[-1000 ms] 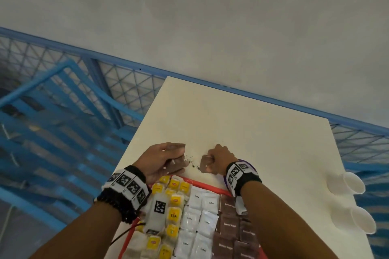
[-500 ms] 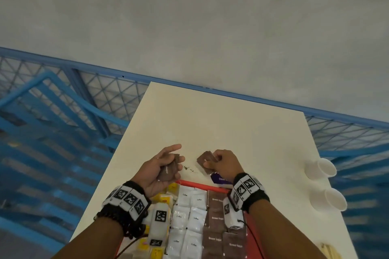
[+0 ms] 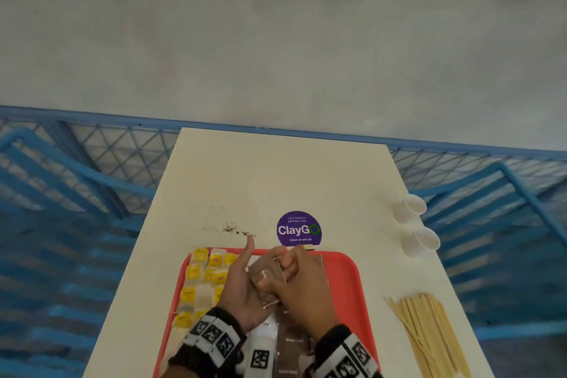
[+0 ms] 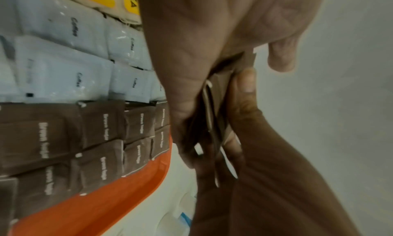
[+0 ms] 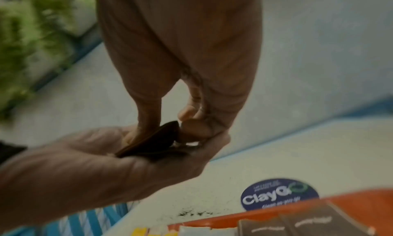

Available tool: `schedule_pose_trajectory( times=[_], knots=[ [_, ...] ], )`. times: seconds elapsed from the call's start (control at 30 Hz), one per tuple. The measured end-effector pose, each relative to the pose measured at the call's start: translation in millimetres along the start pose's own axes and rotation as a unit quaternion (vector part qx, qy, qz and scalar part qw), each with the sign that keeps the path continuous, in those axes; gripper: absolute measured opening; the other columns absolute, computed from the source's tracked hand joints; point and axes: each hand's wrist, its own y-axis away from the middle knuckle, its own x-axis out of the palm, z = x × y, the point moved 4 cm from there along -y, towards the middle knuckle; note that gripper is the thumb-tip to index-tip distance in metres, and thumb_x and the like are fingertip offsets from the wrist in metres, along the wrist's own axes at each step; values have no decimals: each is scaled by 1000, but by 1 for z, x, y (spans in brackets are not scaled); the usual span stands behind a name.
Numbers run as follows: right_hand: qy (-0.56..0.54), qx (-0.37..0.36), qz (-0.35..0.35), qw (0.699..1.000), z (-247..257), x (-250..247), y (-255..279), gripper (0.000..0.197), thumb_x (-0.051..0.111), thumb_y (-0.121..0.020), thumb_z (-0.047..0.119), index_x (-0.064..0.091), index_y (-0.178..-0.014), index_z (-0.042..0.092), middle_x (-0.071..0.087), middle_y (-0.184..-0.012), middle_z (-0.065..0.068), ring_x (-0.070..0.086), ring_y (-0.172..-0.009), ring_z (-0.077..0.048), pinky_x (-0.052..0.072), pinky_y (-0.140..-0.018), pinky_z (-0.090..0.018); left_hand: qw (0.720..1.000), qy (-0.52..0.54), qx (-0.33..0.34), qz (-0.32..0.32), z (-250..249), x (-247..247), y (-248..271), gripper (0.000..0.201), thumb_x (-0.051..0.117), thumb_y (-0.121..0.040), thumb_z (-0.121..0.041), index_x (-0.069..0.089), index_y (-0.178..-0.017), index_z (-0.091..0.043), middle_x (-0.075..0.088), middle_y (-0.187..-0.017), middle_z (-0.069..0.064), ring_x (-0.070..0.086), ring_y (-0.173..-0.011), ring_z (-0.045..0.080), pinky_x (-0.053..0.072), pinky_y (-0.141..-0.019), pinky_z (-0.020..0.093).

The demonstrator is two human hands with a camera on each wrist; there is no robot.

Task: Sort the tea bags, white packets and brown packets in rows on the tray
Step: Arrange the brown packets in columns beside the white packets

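1. At the left of the red tray (image 3: 352, 273) lie the tea bags (image 3: 199, 273), yellow-labelled and soft-looking. They are probably featherweight and easily crumpled, so I judge a light pinch at a label or corner suits them best.
2. Next to the right come the white packets (image 4: 63, 61), printed "Coffee", lying flat and edge to edge. Their surface shines, so they may be slippery. A pinch across a sealed edge should hold better than pressure on the flat face.
3. The left hand (image 3: 242, 288) hangs above the middle of the tray, palm turned up, thumb pointing to the far side. Its fingers cup a few loose brown packets (image 3: 267, 276) from below.
4. Those held packets are thin, flat sachets stacked face to face. In the left wrist view their pale edges show between the two hands. They look light and bendy, likely to slide over one another, so squeezing the stack's flat faces should keep it together.
5. The right hand (image 3: 303, 285) meets the left from the right, its fingertips and thumb pinching the same stack from above.
6. Below and right of the hands, brown packets already laid down (image 4: 102, 130), marked "Brown Sugar", fill rows reaching the tray's right rim.
7. On the table beyond the tray are dark crumbs (image 3: 236, 228), which hint that a packet can tear, so gentle handling seems wise.
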Motion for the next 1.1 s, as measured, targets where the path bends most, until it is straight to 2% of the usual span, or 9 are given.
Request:
schedule_pose_trajectory(
  times=[0.07, 0.17, 0.37, 0.5, 0.67, 0.77, 0.87, 1.0, 1.1],
  knots=[
    [75, -35, -29, 996, -2, 2, 7, 43, 85, -63, 29, 49, -84, 18, 53, -74, 7, 51, -73, 2, 45, -63, -19, 1000, -12, -11, 4, 4, -4, 8, 64, 56, -88, -62, 66, -104, 0, 72, -83, 18, 68, -59, 25, 52, -50, 28],
    [65, -36, -26, 997, -7, -1, 18, 42, 80, -63, 46, 47, -84, 32, 58, -86, 8, 56, -79, -6, 51, -73, -34, 997, -62, -41, 7, 9, -6, 21, 66, 52, -90, -62, 70, -90, 2, 71, -85, 19, 70, -68, 30, 58, -62, 36],
    [190, -97, 94, 972, -6, 2, 40, 80, 81, -57, 60, 51, -128, 37, 40, -117, 14, 40, -111, -6, 44, -94, -24, 985, -153, -73, -7, 18, -9, 38, 70, 62, -82, -72, 69, -92, -3, 64, -76, 13, 62, -63, 24, 48, -57, 30],
    [177, -110, 63, 976, -6, 3, 46, 45, 84, -62, 48, 62, -95, 29, 54, -100, 8, 47, -94, -6, 37, -77, -13, 968, -232, -90, 37, 24, -3, 55, 70, 43, -91, -68, 74, -74, -8, 63, -60, 8, 59, -41, 19, 47, -38, 24],
    [21, -92, 32, 995, -16, -11, 52, 17, 69, -85, 28, 69, -76, 15, 69, -77, -3, 65, -74, -19, 53, -74, -40, 933, -351, -72, 36, 22, -22, 66, 59, 55, -87, -66, 71, -89, -9, 64, -77, 16, 62, -57, 25, 48, -42, 25],
    [-36, -54, 29, 997, -24, -28, 59, 25, 61, -96, 23, 71, -73, 19, 69, -72, 1, 62, -68, -17, 52, -69, -34, 901, -429, -40, 48, 19, -30, 73, 43, 74, -80, -54, 69, -90, -13, 64, -80, 14, 58, -58, 23, 44, -47, 23],
    [-44, -29, 57, 997, -28, -34, 67, 25, 64, -94, 26, 74, -72, 21, 70, -70, 7, 59, -63, -2, 46, -66, -20, 863, -504, -5, 30, 13, -31, 80, 33, 75, -80, -51, 68, -83, -19, 64, -72, 12, 50, -48, 20, 37, -48, 23],
    [-52, 21, 79, 995, -26, -32, 71, 19, 78, -81, 35, 77, -75, 17, 75, -78, 0, 70, -74, -16, 55, -76, -31, 812, -581, 35, 43, 11, -21, 84, 19, 76, -87, -37, 68, -79, -21, 62, -61, 7, 47, -43, 18, 35, -43, 22],
    [-59, 12, 59, 996, -22, -28, 68, 39, 70, -87, 44, 70, -66, 11, 67, -64, 2, 57, -59, -11, 49, -67, -34, 798, -600, 37, 44, 11, -20, 85, 21, 76, -88, -31, 69, -82, -12, 62, -59, 8, 46, -42, 18, 36, -44, 24]
  ],
)
